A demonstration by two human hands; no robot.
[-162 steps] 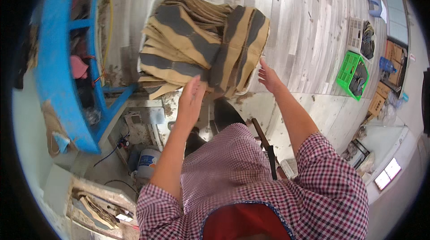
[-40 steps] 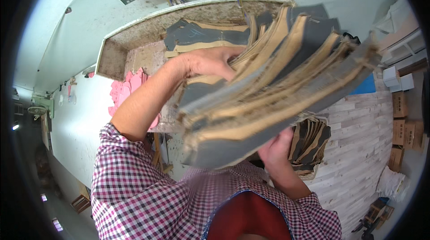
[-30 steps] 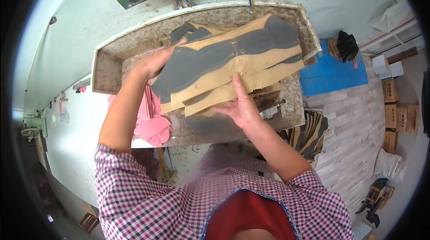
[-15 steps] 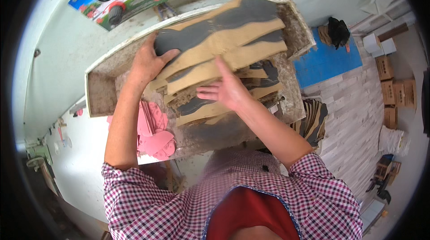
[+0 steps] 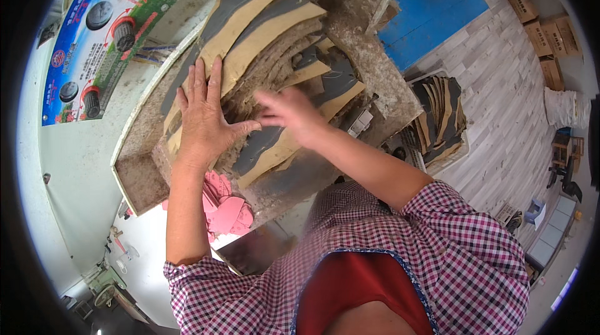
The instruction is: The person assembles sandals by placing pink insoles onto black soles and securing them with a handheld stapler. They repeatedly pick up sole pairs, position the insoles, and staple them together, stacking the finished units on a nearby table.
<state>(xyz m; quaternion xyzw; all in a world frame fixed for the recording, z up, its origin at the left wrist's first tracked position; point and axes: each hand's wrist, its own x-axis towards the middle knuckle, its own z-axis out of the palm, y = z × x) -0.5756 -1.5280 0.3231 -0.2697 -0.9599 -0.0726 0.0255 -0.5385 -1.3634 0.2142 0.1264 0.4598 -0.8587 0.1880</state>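
A stack of flat, wavy-edged pieces [image 5: 275, 27], banded in dark grey and tan, leans against the far left wall of a dusty white-edged tray [image 5: 140, 175]. My left hand [image 5: 206, 125] rests flat on the near end of this stack, fingers spread and thumb out. Just right of it, my right hand [image 5: 297, 117] hovers beside the stack's ragged edge, blurred but with its fingers apart and nothing visible in them. Beneath and beyond the right hand lies a second pile of the same banded pieces [image 5: 342, 83].
Pink cut pieces [image 5: 228, 213] lie at the tray's near left. A small metal block [image 5: 360, 122] sits at its right. On the floor stand a white basket [image 5: 459, 150] of banded pieces, a blue sheet [image 5: 431, 13] and cardboard boxes [image 5: 553, 38]. A printed panel [image 5: 103, 29] stands far left.
The view has turned, so the tray appears tilted. My left hand has gone from gripping the stack's left edge to lying flat on top. My right hand has come off the stack's front edge.
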